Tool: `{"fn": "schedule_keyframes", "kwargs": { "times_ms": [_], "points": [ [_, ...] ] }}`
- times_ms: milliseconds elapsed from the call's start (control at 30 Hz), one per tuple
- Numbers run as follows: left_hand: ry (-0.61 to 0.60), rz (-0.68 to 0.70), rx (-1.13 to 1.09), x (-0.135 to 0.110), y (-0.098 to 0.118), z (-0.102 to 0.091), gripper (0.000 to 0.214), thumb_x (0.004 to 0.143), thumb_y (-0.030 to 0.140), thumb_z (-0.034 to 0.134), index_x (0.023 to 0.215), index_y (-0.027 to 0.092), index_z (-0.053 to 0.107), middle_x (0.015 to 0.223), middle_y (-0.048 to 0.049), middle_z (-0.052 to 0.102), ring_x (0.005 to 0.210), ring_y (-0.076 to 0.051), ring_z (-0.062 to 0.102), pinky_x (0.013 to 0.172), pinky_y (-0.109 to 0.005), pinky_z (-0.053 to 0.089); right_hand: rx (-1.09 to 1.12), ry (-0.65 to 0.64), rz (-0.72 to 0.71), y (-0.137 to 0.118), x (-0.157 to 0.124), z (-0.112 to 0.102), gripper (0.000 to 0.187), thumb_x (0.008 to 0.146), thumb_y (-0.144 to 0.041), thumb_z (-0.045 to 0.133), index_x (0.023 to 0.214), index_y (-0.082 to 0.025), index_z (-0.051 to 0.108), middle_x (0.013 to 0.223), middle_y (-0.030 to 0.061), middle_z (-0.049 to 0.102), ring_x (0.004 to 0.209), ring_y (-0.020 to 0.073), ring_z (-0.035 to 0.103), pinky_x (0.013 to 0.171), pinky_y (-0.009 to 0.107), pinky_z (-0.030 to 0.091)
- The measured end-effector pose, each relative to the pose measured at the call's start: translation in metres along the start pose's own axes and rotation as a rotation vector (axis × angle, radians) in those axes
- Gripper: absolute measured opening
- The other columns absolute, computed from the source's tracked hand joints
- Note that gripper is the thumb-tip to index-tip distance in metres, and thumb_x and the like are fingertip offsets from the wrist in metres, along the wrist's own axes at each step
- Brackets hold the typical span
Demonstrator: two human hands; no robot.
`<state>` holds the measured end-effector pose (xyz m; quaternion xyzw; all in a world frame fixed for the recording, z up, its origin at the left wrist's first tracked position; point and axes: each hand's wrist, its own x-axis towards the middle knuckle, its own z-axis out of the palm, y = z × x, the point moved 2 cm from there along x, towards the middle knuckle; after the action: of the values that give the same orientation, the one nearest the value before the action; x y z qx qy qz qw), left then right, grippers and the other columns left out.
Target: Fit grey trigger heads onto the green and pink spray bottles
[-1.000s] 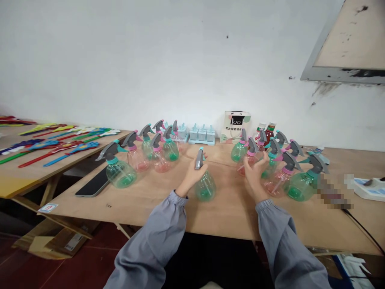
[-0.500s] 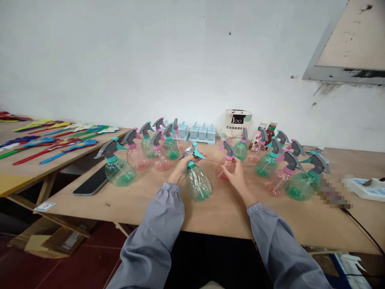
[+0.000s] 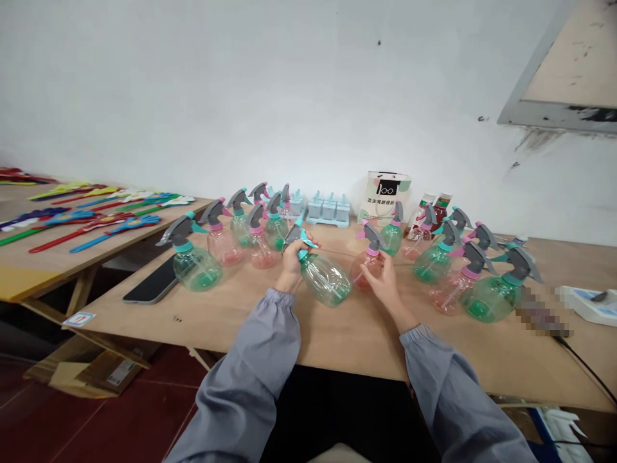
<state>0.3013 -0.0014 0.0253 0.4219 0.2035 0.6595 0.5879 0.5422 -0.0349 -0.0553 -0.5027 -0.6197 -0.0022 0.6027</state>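
Observation:
My left hand (image 3: pixel 290 265) is closed around the neck of a clear green spray bottle (image 3: pixel 326 280) with a grey and turquoise trigger head. The bottle leans, its base pointing right and toward me. My right hand (image 3: pixel 383 281) grips a pink spray bottle (image 3: pixel 365 269) at its right side, thumb in front and fingers partly hidden behind. That bottle stands upright on the wooden table (image 3: pixel 337 341). Nearest on the left is another green spray bottle (image 3: pixel 196 267), upright, and to the right stands a pink spray bottle (image 3: pixel 450 290).
Several more green and pink spray bottles stand in groups on both sides. A black phone (image 3: pixel 150 280) lies at left. Behind are light-blue ice-pop moulds (image 3: pixel 328 209), a paper bag (image 3: pixel 385 199) and red-labelled bottles (image 3: pixel 441 211). Colourful hand-shaped sticks (image 3: pixel 116 231) cover the left table.
The green bottle in my left hand has tipped further, its base swinging right and up toward the pink bottle. My right hand stays on the pink bottle. The view has shifted slightly.

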Motion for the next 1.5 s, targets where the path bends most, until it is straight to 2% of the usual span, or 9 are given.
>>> {"fn": "schedule_keyframes", "kwargs": {
  "times_ms": [167, 367, 533, 733, 933, 1100, 1167, 1367, 1500],
  "points": [
    [-0.096, -0.077, 0.025, -0.002, -0.003, 0.005, 0.027, 0.049, 0.024, 0.052, 0.075, 0.02, 0.058, 0.081, -0.0058, 0.07, 0.11, -0.03, 0.068, 0.096, -0.042, 0.054, 0.008, -0.02, 0.015, -0.004, -0.002, -0.001, 0.063, 0.082, -0.054, 0.07, 0.131, -0.02, 0.05, 0.126, 0.0154, 0.063, 0.115, 0.0294, 0.061, 0.102, 0.053, 0.049],
    [0.12, 0.074, -0.022, 0.001, 0.001, -0.006, 0.017, 0.049, 0.027, 0.05, 0.066, 0.022, 0.052, 0.064, -0.0007, 0.059, 0.091, -0.024, 0.071, 0.087, -0.035, 0.055, 0.023, -0.022, 0.011, -0.007, -0.003, -0.002, 0.063, 0.081, -0.052, 0.071, 0.131, -0.019, 0.05, 0.127, 0.0166, 0.062, 0.116, 0.0307, 0.061, 0.103, 0.053, 0.048],
    [-0.055, -0.07, -0.001, 0.0, -0.001, 0.001, 0.022, 0.048, 0.025, 0.052, 0.069, 0.022, 0.057, 0.072, -0.0033, 0.067, 0.097, -0.026, 0.07, 0.09, -0.039, 0.055, 0.028, -0.028, 0.015, -0.006, -0.003, -0.002, 0.063, 0.081, -0.052, 0.071, 0.13, -0.02, 0.05, 0.127, 0.0164, 0.063, 0.116, 0.0308, 0.061, 0.102, 0.053, 0.048],
    [0.045, 0.008, 0.046, -0.002, 0.0, -0.002, 0.015, 0.049, 0.025, 0.052, 0.064, 0.022, 0.055, 0.065, -0.0021, 0.065, 0.094, -0.025, 0.072, 0.091, -0.038, 0.055, 0.025, -0.024, 0.01, -0.005, -0.003, -0.002, 0.062, 0.081, -0.051, 0.071, 0.131, -0.02, 0.05, 0.127, 0.0161, 0.063, 0.116, 0.0299, 0.062, 0.102, 0.053, 0.049],
    [-0.102, -0.01, 0.06, -0.001, 0.0, 0.0, 0.027, 0.051, 0.025, 0.054, 0.076, 0.02, 0.064, 0.084, -0.0055, 0.075, 0.107, -0.028, 0.07, 0.096, -0.04, 0.053, 0.028, -0.02, 0.004, -0.006, -0.003, -0.003, 0.061, 0.081, -0.049, 0.072, 0.129, -0.02, 0.051, 0.125, 0.0158, 0.064, 0.115, 0.0307, 0.063, 0.101, 0.054, 0.05],
    [0.043, 0.067, 0.068, 0.0, 0.0, -0.008, 0.015, 0.051, 0.029, 0.054, 0.064, 0.022, 0.056, 0.066, -0.0017, 0.067, 0.092, -0.025, 0.072, 0.092, -0.038, 0.054, 0.03, -0.017, 0.007, -0.008, -0.003, -0.003, 0.061, 0.08, -0.049, 0.072, 0.129, -0.019, 0.051, 0.126, 0.0171, 0.064, 0.116, 0.0313, 0.063, 0.102, 0.054, 0.049],
    [0.029, 0.083, 0.097, -0.001, 0.001, -0.008, 0.013, 0.052, 0.03, 0.055, 0.062, 0.023, 0.056, 0.068, -0.0021, 0.068, 0.091, -0.025, 0.072, 0.091, -0.038, 0.055, 0.031, -0.021, 0.008, -0.009, -0.003, -0.003, 0.061, 0.081, -0.05, 0.071, 0.129, -0.019, 0.051, 0.126, 0.0164, 0.064, 0.116, 0.0307, 0.063, 0.102, 0.054, 0.049],
    [-0.063, 0.18, 0.372, -0.012, 0.021, -0.01, 0.011, 0.063, 0.028, 0.068, 0.074, 0.025, 0.07, 0.077, -0.0032, 0.072, 0.097, -0.025, 0.07, 0.095, -0.037, 0.053, 0.044, -0.026, 0.02, -0.005, -0.004, -0.003, 0.063, 0.08, -0.053, 0.072, 0.129, -0.019, 0.051, 0.126, 0.017, 0.063, 0.117, 0.0314, 0.062, 0.102, 0.055, 0.049],
    [0.122, 0.194, 0.629, -0.023, 0.056, -0.041, 0.021, 0.061, 0.032, 0.082, 0.077, 0.021, 0.074, 0.072, -0.0012, 0.068, 0.082, -0.023, 0.067, 0.076, -0.031, 0.054, 0.042, -0.021, 0.01, -0.003, -0.004, -0.002, 0.062, 0.08, -0.053, 0.072, 0.129, -0.02, 0.051, 0.125, 0.0161, 0.064, 0.116, 0.0308, 0.062, 0.101, 0.053, 0.049]
  ]
}}
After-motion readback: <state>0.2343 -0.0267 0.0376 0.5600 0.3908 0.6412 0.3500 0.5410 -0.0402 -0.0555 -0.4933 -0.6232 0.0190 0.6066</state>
